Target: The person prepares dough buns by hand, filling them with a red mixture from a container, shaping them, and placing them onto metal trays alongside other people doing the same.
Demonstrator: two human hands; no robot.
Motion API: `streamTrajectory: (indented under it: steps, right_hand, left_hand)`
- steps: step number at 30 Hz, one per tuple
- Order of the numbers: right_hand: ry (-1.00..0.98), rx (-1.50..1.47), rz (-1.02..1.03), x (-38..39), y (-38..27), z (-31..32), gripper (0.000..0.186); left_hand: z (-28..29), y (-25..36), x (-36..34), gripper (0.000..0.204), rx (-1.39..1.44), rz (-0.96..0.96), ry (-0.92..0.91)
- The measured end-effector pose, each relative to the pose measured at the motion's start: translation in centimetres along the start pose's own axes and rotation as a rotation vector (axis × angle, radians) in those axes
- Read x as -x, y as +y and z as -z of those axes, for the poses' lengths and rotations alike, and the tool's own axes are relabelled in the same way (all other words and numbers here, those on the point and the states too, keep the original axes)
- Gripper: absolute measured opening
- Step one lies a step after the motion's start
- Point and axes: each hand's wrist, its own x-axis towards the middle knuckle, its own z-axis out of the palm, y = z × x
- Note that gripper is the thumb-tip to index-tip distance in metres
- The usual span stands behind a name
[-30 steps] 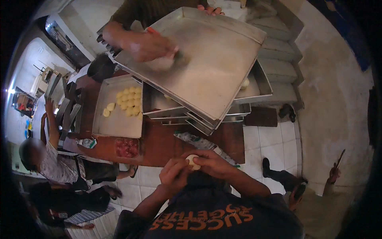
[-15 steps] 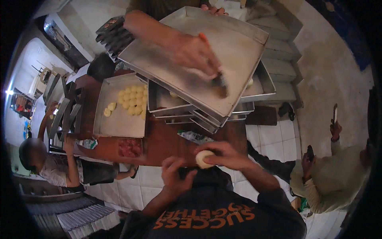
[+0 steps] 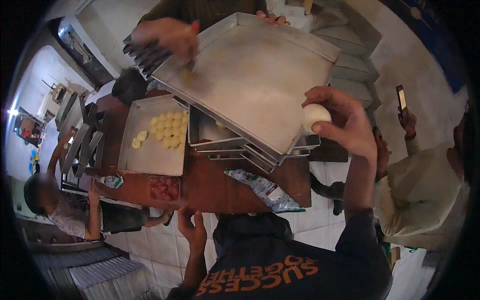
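Note:
My right hand [image 3: 345, 122] is raised at the right side of the stacked metal trays, its thumb and fingers closed around a pale, round dough ball [image 3: 316, 118]. Just below the table's front edge, my left hand [image 3: 192, 227] is open and holds nothing. The clear container of red filling [image 3: 164, 189] is nearest to it. Across the table, a co-worker's blurred hand [image 3: 172, 40] moves a brush [image 3: 188, 75] over the top tray [image 3: 260, 100]. More dough balls [image 3: 169, 127] lie grouped in a square tray [image 3: 132, 155] at the left.
A green-and-silver plastic packet [image 3: 262, 189] lies along the front of the brown table [image 3: 210, 185]. People are on both sides; the one at right holds a phone [image 3: 401, 100]. Dark metal racks [image 3: 85, 140] stand at left, a black bucket [image 3: 130, 86] behind the table.
My right hand has carried the dough ball up and rightward to the stacked trays. My left hand has dropped lower and left. The co-worker's brush has moved to the tray's far left.

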Motion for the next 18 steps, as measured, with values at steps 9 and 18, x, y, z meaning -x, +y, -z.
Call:
streamTrajectory:
  steps: [9, 18]
  right_hand:
    - [-0.268, 0.726, 0.102, -5.6, 4.6, -1.8, 0.039]
    - [-0.454, 0.913, 0.119, -3.8, 4.7, -3.4, 0.022]
  left_hand:
    - [-1.9, 0.1, -0.2, 0.030, -0.002, 0.017, -0.080]
    - [0.4, -2.7, 0.4, 0.027, -0.008, 0.070, -0.001]
